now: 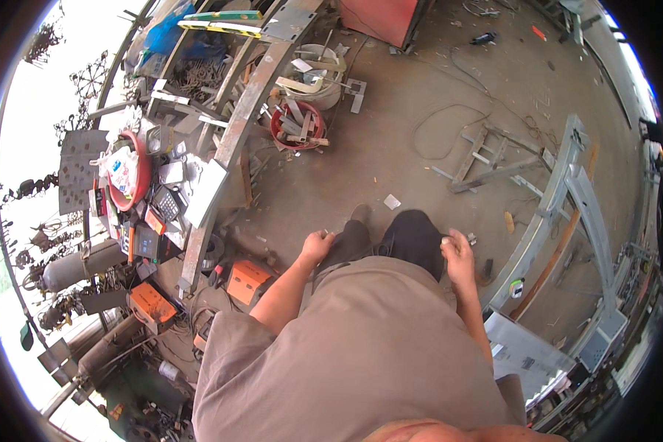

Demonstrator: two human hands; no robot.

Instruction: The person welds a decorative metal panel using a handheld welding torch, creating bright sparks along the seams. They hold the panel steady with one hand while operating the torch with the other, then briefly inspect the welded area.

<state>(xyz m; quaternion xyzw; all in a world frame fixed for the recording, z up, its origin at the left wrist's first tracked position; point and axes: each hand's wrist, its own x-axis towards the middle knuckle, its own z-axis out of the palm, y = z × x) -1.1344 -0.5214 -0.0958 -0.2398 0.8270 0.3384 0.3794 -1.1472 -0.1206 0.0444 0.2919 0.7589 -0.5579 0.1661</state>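
My left hand hangs beside my left thigh, its fingers curled into a loose fist with nothing showing in it. On the other side, my right hand is held out by my right thigh. Its fingers are half bent and a little apart, and I see nothing in them. Neither hand touches a tool or a workpiece. Below them are my dark trousers. The nearest thing to my left hand is an orange box-shaped machine. A long grey metal beam lies to the right of my right hand.
At left a cluttered bench holds a red basin, a calculator and papers. A red bucket of metal pieces and a whitish bucket stand ahead. A welded metal frame and a cable lie on the floor.
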